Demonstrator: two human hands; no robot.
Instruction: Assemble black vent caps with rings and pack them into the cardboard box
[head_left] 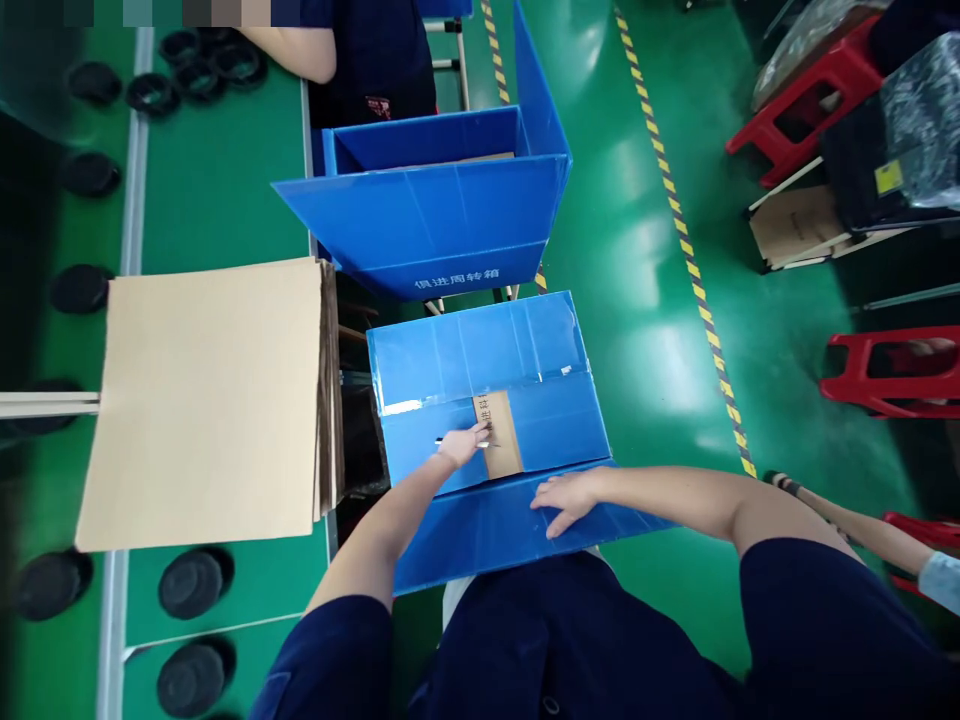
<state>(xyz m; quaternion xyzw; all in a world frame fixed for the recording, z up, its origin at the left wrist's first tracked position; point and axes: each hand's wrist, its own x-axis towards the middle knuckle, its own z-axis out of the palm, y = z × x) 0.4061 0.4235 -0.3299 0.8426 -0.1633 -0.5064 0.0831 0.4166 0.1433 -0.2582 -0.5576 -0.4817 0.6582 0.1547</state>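
We are standing over a blue box [562, 410], which is sitting in front of our waist, just off the right edge of the green tabletop [225, 200]. Our left hand [461, 445] is reaching to the brown cardboard [504, 440] showing midway between the box's left and right edges; a slim pen-like thing [484, 445] is showing beneath it, and we are not able to tell whether we are grasping it. Our right hand [568, 497] is lying released and spread on the near flap [480, 545]. We are judging that light, even pressure is serving best here, the right hand bracing the flap and the left working flat over the cardboard

On the left, a cardboard stack [210, 400] is crowding the tabletop's right edge; past the box's far edge, a second blue box [435, 215] is standing near. Off the right edge, open floor [660, 400] is stretching to the striped line [686, 240], giving us most room
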